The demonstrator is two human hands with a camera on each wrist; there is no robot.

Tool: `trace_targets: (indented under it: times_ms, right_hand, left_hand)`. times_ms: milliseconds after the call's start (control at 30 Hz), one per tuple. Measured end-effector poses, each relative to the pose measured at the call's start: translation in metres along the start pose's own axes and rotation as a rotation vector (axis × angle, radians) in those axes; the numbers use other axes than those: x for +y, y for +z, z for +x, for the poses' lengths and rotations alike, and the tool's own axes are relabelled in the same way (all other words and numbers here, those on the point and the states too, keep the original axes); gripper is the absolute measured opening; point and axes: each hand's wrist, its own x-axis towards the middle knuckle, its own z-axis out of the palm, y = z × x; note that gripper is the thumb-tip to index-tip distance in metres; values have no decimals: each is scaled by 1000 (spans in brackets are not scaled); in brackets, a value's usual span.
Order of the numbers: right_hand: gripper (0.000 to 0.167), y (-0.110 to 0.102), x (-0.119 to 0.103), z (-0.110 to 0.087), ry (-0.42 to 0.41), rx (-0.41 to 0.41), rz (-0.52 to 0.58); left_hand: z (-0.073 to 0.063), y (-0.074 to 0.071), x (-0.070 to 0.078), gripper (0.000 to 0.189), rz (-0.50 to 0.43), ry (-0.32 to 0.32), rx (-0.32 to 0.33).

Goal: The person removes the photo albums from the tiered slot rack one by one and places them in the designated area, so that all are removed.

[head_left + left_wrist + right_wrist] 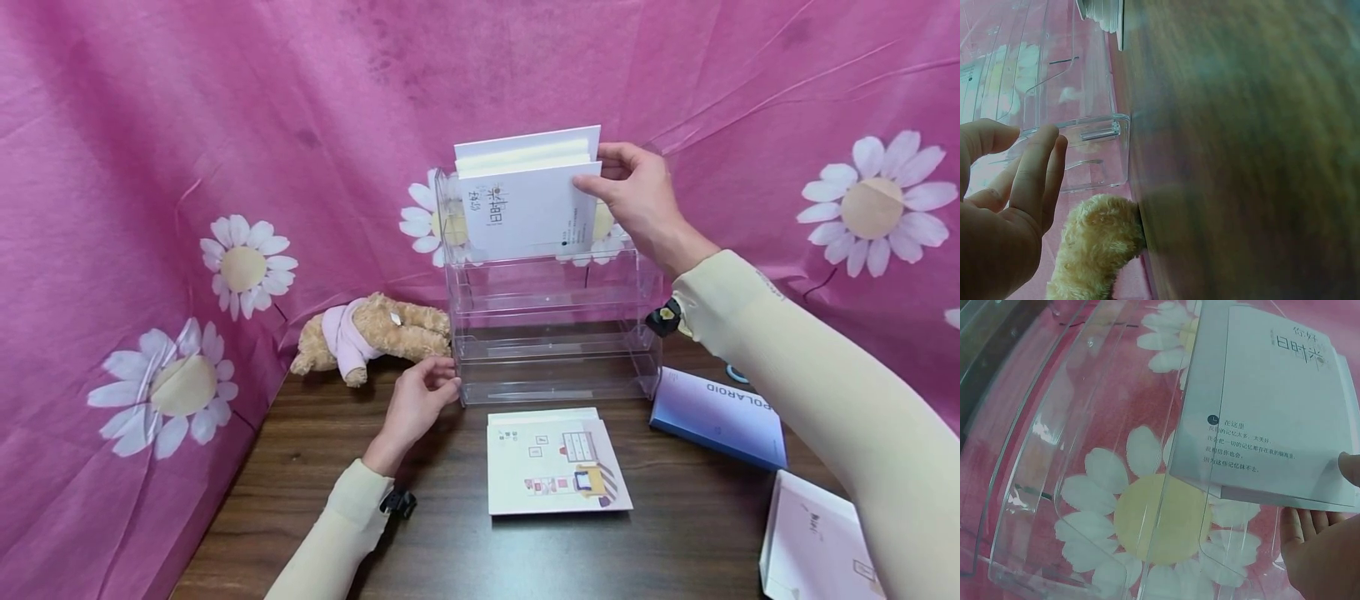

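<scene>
My right hand point(637, 187) grips a white book point(532, 208) by its right edge, thumb on the front cover and fingers behind. The book stands upright, a little fanned, at the top level of a clear plastic rack point(551, 387). Dark printed characters mark its cover point(1272, 406) in the right wrist view. At the rack's lower left side is my left hand point(416, 404), its fingers fairly straight and the fingertips right at the side panel point(1097, 131). Before the rack lies a cream book point(551, 462) with a drawn room scene.
A plush bear point(375, 333) in a pink top lies left of the rack. To the right are a blue-purple Polaroid box point(716, 421) and a pale pink book point(813, 533), partly behind my right sleeve. Pink daisy-print cloth point(525, 67) hangs behind the wooden table point(420, 550).
</scene>
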Motion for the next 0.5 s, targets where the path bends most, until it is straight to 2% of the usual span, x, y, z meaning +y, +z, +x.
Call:
trace_targets:
  times_ms: [500]
  right_hand:
    - [51, 5, 0, 0, -26, 40, 5]
  left_hand:
    - [-1, 0, 1, 30, -35, -25, -4]
